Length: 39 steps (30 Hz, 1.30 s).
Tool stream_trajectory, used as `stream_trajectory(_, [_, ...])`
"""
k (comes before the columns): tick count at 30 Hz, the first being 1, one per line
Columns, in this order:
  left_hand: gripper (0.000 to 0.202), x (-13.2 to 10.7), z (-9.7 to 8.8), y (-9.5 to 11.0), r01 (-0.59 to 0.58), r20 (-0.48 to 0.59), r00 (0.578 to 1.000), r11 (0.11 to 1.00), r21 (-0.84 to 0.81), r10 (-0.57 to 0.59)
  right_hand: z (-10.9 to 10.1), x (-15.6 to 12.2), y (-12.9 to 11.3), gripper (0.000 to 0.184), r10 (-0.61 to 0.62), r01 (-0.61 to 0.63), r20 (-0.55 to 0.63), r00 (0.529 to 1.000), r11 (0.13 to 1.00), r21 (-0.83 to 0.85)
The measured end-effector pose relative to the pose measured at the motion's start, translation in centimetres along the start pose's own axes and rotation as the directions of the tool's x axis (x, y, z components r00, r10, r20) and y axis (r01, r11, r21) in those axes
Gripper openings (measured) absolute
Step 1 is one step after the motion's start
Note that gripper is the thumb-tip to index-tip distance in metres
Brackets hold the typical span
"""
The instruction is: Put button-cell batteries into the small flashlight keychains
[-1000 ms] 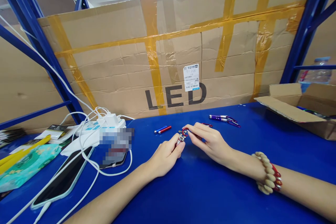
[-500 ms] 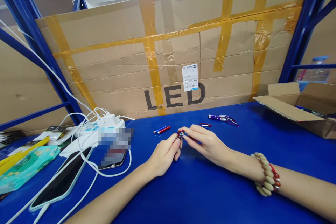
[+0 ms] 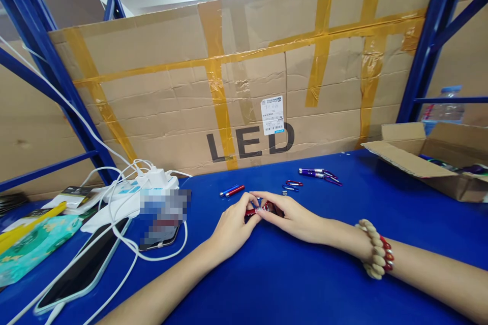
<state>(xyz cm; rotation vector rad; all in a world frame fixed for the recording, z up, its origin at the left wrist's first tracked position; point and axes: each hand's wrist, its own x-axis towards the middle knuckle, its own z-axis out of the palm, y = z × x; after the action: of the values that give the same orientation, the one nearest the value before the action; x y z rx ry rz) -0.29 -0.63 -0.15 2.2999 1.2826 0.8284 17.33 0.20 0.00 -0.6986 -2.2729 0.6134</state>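
Above the blue tabletop, my left hand [image 3: 233,221] pinches a small red metal tube [image 3: 249,212] between thumb and fingers. My right hand [image 3: 295,216] meets it fingertip to fingertip, gripping the silver and red part at the tube's other end; the fingers hide some of it. Just behind lie a red carabiner [image 3: 295,183], a blue carabiner [image 3: 290,188] and a tiny silver piece [image 3: 284,193]. Left of these, a blue tube [image 3: 227,191] and a red tube [image 3: 235,191] rest side by side. Two purple tubes with carabiners [image 3: 314,173] lie farther right.
An open cardboard box [image 3: 412,158] with things inside stands at the right. At the left are a phone [image 3: 86,261], white cables, a power strip [image 3: 131,186] and a green packet [image 3: 38,246]. A large taped cardboard sheet [image 3: 171,111] closes off the back.
Both hands have come lower and closer together, and the red tube now shows between them. A blue carabiner and a silver piece have come into sight behind the right hand.
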Motion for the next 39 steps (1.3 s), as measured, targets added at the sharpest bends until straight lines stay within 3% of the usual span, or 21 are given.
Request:
stream_trajectory(4, [0.018, 0.2, 0.3, -0.2, 0.017, -0.093, 0.995, 0.996, -0.084, -0.025, -0.6, 0.3, 0.5, 0.028, -0.02, 0.016, -0.023, 1.0, 0.991, -0.134])
stream_trajectory(6, [0.022, 0.3, 0.3, -0.4, 0.063, -0.183, 0.98, 0.996, -0.068, -0.075, -1.5, 0.5, 1.2, 0.027, 0.007, -0.037, -0.13, 0.991, 0.972, -0.232])
stream_trajectory(9, [0.024, 0.5, 0.2, -0.7, 0.106, -0.281, 0.952, 0.992, -0.063, -0.119, -3.6, 0.7, 2.6, 0.028, 0.058, -0.193, -0.358, 0.932, 0.915, -0.355])
stream_trajectory(11, [0.02, 0.5, 0.2, -0.9, 0.118, -0.284, 0.949, 0.99, -0.074, -0.134, -5.4, 0.8, 3.4, 0.028, 0.151, -0.355, -0.414, 0.898, 0.804, -0.477])
stream_trajectory(14, [0.015, 0.5, 0.2, -1.0, 0.119, -0.269, 0.953, 0.989, -0.085, -0.138, -7.4, 0.6, 4.3, 0.031, 0.394, -0.579, -0.424, 0.815, 0.527, -0.623])
stream_trajectory(16, [0.013, 0.4, 0.2, -1.0, 0.111, -0.272, 0.953, 0.99, -0.089, -0.132, -8.1, 0.4, 4.6, 0.031, 0.51, -0.623, -0.409, 0.756, 0.373, -0.688])
stream_trajectory(18, [0.013, 0.5, 0.2, -1.0, 0.108, -0.278, 0.952, 0.99, -0.089, -0.129, -8.2, 0.3, 4.8, 0.029, 0.567, -0.634, -0.402, 0.719, 0.297, -0.714])
stream_trajectory(23, [0.018, 0.5, 0.3, -1.3, 0.138, -0.29, 0.946, 0.989, -0.054, -0.148, -8.0, 0.0, 4.6, 0.025, 0.622, -0.648, -0.407, 0.669, 0.22, -0.73])
stream_trajectory(28, [0.034, 0.5, -0.3, -1.7, 0.236, -0.421, 0.883, 0.971, 0.018, -0.207, -8.2, -0.2, 3.9, 0.023, 0.641, -0.647, -0.413, 0.647, 0.175, -0.742])
stream_trajectory(30, [0.034, 0.5, -0.7, -2.1, 0.279, -0.433, 0.876, 0.955, 0.097, -0.212, -8.3, -0.2, 3.7, 0.023, 0.647, -0.65, -0.419, 0.637, 0.158, -0.743])
stream_trajectory(33, [0.034, 0.7, -1.2, -2.9, 0.276, -0.371, 0.914, 0.923, 0.27, -0.164, -8.2, -0.1, 3.4, 0.026, 0.652, -0.648, -0.422, 0.63, 0.142, -0.748])
stream_trajectory(36, [0.033, 0.9, -1.2, -3.6, 0.172, -0.25, 0.965, 0.905, 0.39, -0.076, -7.9, 0.0, 3.2, 0.029, 0.653, -0.646, -0.425, 0.627, 0.13, -0.752])
stream_trajectory(39, [0.033, 1.0, -1.1, -3.6, 0.086, -0.152, 0.988, 0.885, 0.458, -0.017, -7.8, -0.1, 3.1, 0.03, 0.64, -0.642, -0.434, 0.634, 0.123, -0.757])
